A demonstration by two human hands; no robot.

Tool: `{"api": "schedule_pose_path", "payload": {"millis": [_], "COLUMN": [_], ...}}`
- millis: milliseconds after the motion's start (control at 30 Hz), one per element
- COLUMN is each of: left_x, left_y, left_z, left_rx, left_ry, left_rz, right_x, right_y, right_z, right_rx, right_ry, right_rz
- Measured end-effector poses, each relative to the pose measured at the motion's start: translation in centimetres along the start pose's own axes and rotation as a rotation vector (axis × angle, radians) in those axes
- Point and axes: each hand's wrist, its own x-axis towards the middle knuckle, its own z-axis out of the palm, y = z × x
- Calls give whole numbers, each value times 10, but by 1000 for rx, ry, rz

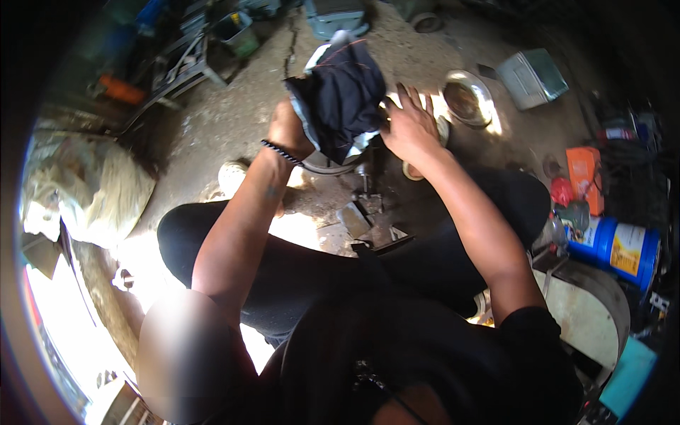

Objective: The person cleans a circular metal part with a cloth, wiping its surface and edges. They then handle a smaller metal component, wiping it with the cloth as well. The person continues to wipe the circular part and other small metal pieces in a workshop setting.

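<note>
In front of me is a bundle of dark navy cloth (pixel 343 99) with light blue-white edges and loose orange threads. My left hand (pixel 287 131), with a beaded bracelet at its wrist, is closed on the cloth's left side; its fingertips are hidden behind the fabric. At the right edge, my right hand (pixel 412 129) has its fingers spread, and its thumb side touches the cloth. Below the bundle shows the curved rim of a round grey object (pixel 329 168), mostly covered. A dark metal tool or fitting (pixel 365 180) lies beneath, its kind unclear.
A round metal basin (pixel 466 99) and a grey metal box (pixel 533 78) sit on the floor to the right. Nearby are an orange case (pixel 585 180) and a blue bucket (pixel 613 248). Left are a plastic sack (pixel 85 188) and a metal frame (pixel 188 71).
</note>
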Motion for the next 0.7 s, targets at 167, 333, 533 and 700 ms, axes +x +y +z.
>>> {"api": "schedule_pose_path", "payload": {"millis": [167, 333, 533, 700], "left_x": [10, 17, 14, -8], "left_y": [4, 0, -15, -67], "left_z": [18, 7, -6, 43], "left_rx": [-291, -475, 317, 2081], "left_ry": [-636, -708, -70, -229], "left_rz": [-22, -97, 99, 724], "right_x": [-1, 3, 19, 2], "right_y": [14, 34, 5, -28], "right_z": [-36, -39, -38, 22], "right_rx": [-187, 186, 1448, 2171], "right_ry": [12, 168, -121, 83], "right_rz": [-89, 6, 515, 454]}}
